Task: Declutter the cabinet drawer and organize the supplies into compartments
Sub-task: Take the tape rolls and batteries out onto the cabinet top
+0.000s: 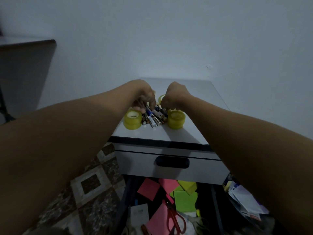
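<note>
The step in hand looks like sorting on top of the cabinet [169, 134]: supplies taken out of the drawer [214, 200] are being grouped before they go into compartments. The batteries [153, 118] lie in a loose bundle near the front of the top, between two yellow tape rolls [133, 119], with a third roll partly hidden behind the hands. The left hand [145, 97] reaches down with curled fingers and pinches batteries at the far end of the bundle; the right hand [172, 97] does likewise from the other side. Next, the batteries likely need squaring into one bunch that can be lifted without any rolling off the smooth top. Below, the drawer stands open and cluttered with pink and green notes [184, 199], red scissors [176, 219] and papers; no compartments show in it. The upper drawer [171, 162] is closed. The room is dim, with a plain wall [169, 39], a patterned tile floor [88, 184] and a dark table [25, 65] at left.
</note>
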`<state>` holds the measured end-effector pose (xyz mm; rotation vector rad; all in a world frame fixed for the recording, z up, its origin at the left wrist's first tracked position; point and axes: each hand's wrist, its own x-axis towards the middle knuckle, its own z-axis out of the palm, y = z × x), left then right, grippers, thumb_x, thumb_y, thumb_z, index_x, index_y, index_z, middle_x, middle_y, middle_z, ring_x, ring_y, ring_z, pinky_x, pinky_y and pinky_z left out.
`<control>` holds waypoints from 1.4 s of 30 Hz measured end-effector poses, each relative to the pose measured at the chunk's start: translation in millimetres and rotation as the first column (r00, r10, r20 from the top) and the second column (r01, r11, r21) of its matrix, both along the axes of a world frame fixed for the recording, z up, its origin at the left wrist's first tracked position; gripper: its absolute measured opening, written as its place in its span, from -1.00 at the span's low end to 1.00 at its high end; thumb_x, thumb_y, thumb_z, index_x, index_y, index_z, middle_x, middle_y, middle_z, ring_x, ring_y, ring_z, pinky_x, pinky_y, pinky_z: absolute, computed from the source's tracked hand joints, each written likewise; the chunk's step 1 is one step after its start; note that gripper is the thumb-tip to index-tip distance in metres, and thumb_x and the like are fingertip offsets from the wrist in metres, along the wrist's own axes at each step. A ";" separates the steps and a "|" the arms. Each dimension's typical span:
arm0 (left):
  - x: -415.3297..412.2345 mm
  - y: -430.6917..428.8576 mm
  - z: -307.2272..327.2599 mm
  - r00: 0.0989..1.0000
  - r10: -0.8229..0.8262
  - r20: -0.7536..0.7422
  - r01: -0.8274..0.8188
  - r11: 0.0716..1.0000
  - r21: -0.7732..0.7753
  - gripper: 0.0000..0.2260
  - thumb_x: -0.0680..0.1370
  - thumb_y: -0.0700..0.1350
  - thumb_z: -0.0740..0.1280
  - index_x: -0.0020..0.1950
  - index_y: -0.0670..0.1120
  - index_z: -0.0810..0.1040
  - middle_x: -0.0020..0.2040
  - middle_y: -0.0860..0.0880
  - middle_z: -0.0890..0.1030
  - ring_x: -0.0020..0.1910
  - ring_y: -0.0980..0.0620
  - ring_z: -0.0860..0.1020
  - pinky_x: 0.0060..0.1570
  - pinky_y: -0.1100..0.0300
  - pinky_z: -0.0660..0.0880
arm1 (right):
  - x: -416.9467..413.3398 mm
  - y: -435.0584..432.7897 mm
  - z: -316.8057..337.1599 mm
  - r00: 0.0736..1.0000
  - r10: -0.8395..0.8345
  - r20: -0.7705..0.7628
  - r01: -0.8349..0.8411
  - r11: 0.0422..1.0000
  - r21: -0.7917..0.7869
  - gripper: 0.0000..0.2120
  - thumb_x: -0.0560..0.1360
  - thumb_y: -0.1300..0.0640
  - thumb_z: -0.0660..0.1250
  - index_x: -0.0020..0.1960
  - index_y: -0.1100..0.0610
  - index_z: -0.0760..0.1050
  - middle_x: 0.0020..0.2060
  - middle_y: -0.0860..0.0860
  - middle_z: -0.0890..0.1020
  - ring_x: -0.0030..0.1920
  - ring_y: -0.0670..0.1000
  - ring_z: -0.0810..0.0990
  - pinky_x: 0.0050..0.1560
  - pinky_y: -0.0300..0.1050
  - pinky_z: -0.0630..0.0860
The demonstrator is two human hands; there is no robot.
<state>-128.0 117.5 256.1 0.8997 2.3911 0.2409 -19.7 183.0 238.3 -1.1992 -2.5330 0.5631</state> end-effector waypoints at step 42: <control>143.4 -178.9 -300.1 0.873 -0.428 0.235 0.466 0.873 -0.143 -0.77 0.50 -0.03 0.38 0.02 -0.16 0.65 0.00 -0.12 0.66 -0.01 -0.07 0.63 0.04 0.02 0.61 | 181.5 -151.6 -267.6 0.672 0.656 0.343 -0.251 0.638 -0.727 -0.62 0.32 -0.14 0.47 0.07 0.01 0.64 -0.05 -0.08 0.62 -0.21 -0.17 0.61 -0.04 -0.12 0.57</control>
